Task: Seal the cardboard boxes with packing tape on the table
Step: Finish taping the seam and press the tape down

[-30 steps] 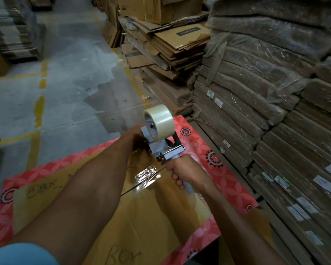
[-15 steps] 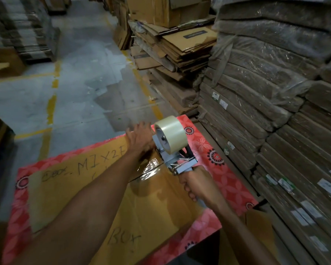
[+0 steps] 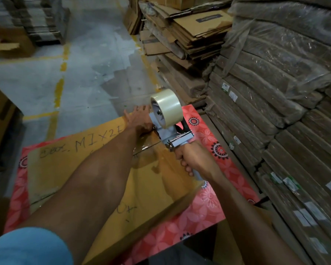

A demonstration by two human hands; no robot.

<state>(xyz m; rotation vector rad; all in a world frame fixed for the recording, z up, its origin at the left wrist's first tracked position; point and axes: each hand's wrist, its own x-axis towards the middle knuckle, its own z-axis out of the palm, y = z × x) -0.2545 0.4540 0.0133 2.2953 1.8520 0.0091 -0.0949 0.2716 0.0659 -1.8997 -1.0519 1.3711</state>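
Note:
A brown cardboard box (image 3: 69, 169) with handwritten marks lies flat-topped on a table with a red flowered cloth (image 3: 204, 205). My right hand (image 3: 195, 159) grips the handle of a grey tape dispenser (image 3: 172, 134) that carries a roll of clear tape (image 3: 166, 108). The dispenser sits at the box's far right edge, over a shiny strip of tape (image 3: 147, 148) along the centre seam. My left hand (image 3: 139, 119) lies flat, fingers spread, pressing the box's far edge just left of the dispenser.
Wrapped bundles of flat cardboard (image 3: 285, 111) are stacked high on the right, close to the table. Loose flattened cartons (image 3: 180, 39) pile up beyond. Concrete floor (image 3: 84, 73) with yellow lines stretches ahead; more boxes (image 3: 0, 119) stand on the left.
The dispenser has travelled along the seam toward the box's far edge. My left hand has slid forward with it and now spreads flat at that edge.

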